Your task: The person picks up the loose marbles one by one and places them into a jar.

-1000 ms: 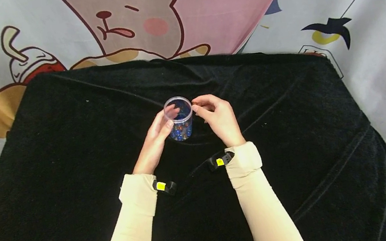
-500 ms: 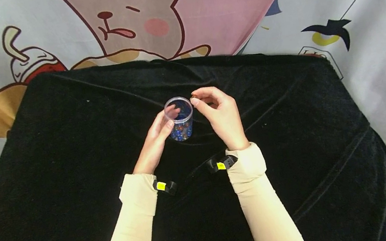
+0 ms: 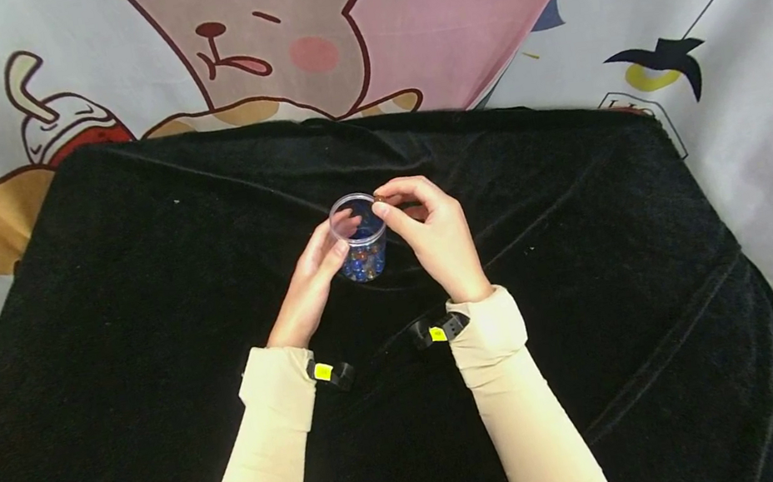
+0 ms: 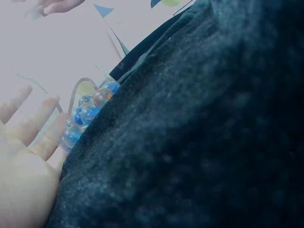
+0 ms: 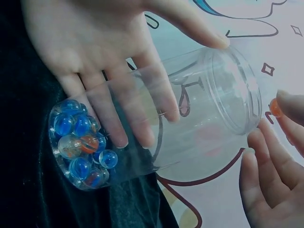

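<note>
A clear plastic jar (image 3: pixel 360 241) without a lid stands upright on the black cloth, with several blue and orange glass marbles (image 5: pixel 81 124) at its bottom. My left hand (image 3: pixel 306 287) holds the jar from the left, its thumb at the near side by the rim and its fingers along the far side. Between thumb and forefinger, my right hand (image 3: pixel 437 233) pinches an orange marble (image 5: pixel 274 108) at the right edge of the jar's mouth. The left wrist view shows the jar's base marbles (image 4: pixel 90 114) beside the left fingers.
Black velvety cloth (image 3: pixel 150 379) with some creases covers the table. Behind it hangs a printed curtain (image 3: pixel 470 0) with cartoon animals. Each wrist carries a black strap, and the sleeves are cream.
My right hand rose a little beside the jar with the orange marble, then moved left to the rim. The left hand and the jar stay in place.
</note>
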Demonstrator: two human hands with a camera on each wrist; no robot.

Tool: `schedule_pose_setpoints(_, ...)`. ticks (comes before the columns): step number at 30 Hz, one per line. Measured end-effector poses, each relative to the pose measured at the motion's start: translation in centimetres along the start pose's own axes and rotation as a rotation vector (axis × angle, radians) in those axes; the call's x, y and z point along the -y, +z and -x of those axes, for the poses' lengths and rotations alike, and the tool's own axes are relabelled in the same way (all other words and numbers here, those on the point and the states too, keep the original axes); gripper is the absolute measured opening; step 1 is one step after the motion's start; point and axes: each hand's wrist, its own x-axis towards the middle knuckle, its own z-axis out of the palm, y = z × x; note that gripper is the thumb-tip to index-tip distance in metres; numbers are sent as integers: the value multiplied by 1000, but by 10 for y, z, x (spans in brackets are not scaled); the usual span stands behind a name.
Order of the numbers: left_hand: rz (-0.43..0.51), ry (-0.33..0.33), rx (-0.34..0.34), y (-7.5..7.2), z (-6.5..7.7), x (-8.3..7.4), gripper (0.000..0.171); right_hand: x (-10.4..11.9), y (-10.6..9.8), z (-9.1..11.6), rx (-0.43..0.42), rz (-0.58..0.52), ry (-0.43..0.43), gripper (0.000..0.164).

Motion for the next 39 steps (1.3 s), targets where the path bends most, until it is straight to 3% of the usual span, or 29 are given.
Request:
schedule_pose_setpoints(8, 5, -2, 4, 0, 0, 0, 49, -3, 2, 0, 60, -67, 16, 23)
schedule_pose_setpoints(19, -1, 14, 8, 0, 0, -1, 50, -8, 4, -1, 120, -42, 52, 27)
schedule_pose_setpoints(39, -16, 4, 7, -1, -1, 0, 50, -8, 2, -1, 150, -50, 68, 26)
